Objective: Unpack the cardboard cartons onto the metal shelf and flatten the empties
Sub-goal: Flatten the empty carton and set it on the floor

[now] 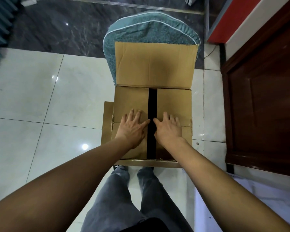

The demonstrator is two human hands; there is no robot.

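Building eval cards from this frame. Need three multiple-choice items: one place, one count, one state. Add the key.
1. What stands right behind the raised far flap of the cardboard carton?
A. a metal shelf
B. a teal chair back
C. a fridge

2. How many hands lie on the carton?
A. none
B. one
C. two

3. How do the inner flaps lie?
A. folded down with a dark gap between them
B. taped shut
C. both upright

Key:
1 B: the teal cushioned back rises just beyond the open far flap.
2 C: the left hand and the right hand both rest flat on the flaps, fingers straight.
3 A: the two flaps lie level on either side of a black slit, and no tape shows.
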